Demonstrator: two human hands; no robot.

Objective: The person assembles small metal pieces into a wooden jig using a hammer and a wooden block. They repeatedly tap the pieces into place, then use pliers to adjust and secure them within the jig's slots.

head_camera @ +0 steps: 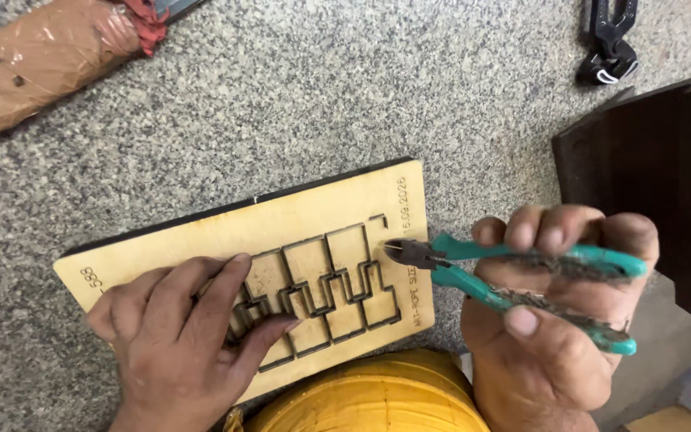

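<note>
Wooden die board lying flat on speckled stone surface. Brown wrapped roll lying well above board's left end. Your left hand pressing, fingers spread, holding nothing, on board's cut pattern. Your right hand gripping green-handled cutters, tips touching board's right edge. Dark ridged block sitting right of board.
</note>
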